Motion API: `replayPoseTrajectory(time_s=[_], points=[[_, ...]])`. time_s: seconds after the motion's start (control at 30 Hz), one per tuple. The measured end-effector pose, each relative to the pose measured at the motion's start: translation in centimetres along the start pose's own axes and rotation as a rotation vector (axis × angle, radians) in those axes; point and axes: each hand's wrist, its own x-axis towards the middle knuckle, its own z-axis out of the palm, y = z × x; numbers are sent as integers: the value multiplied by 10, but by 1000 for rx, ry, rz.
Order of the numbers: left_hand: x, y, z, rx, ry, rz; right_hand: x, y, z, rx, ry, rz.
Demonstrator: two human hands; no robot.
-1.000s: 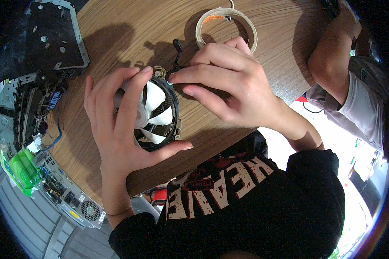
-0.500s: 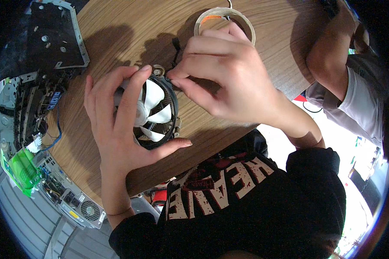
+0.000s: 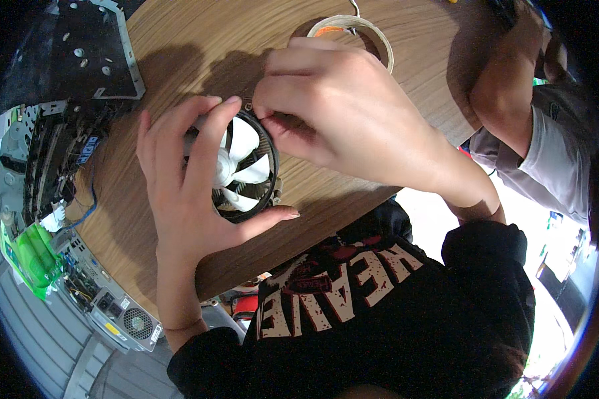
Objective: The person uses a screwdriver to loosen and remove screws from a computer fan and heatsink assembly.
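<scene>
A round black cooler fan (image 3: 246, 169) with white blades lies on the round wooden table (image 3: 199, 46). My left hand (image 3: 186, 193) lies over the fan's left side, fingers spread across it and thumb hooked under its lower rim, holding it down. My right hand (image 3: 339, 113) comes from the right and pinches at the fan's upper right rim with thumb and fingertips. What it pinches is hidden under the fingers.
A roll of pale tape (image 3: 356, 30) lies just behind my right hand. A black metal case panel (image 3: 73, 53) sits at the table's far left. An opened computer case (image 3: 53, 173) with a green part (image 3: 26, 256) stands left. Another person's arm (image 3: 512, 86) rests at the right edge.
My right hand has slid left and a little up along the fan's top rim, covering more of the tape roll. My left hand has kept its hold on the fan.
</scene>
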Motion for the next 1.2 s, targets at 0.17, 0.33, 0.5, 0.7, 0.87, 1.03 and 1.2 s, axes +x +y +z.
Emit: replayPoseTrajectory(time_s=[0.17, 0.33, 0.5, 0.7, 0.87, 1.03, 1.2], points=[[0, 1, 1, 2, 5, 3, -4, 10, 1, 267, -8, 69], [0, 0, 1, -1, -2, 18, -6, 13, -1, 252, 2, 22], [-1, 1, 2, 2, 14, 15, -4, 12, -9, 79, -91, -72], [1, 0, 1, 18, 12, 19, 2, 11, -8, 80, -200, 47], [1, 1, 0, 15, -4, -1, 2, 12, -4, 277, -46, 90], [1, 0, 0, 13, -10, 1, 1, 16, -5, 378, -131, 184], [-1, 0, -1, 10, -22, -6, 2, 17, -4, 363, -150, 168]])
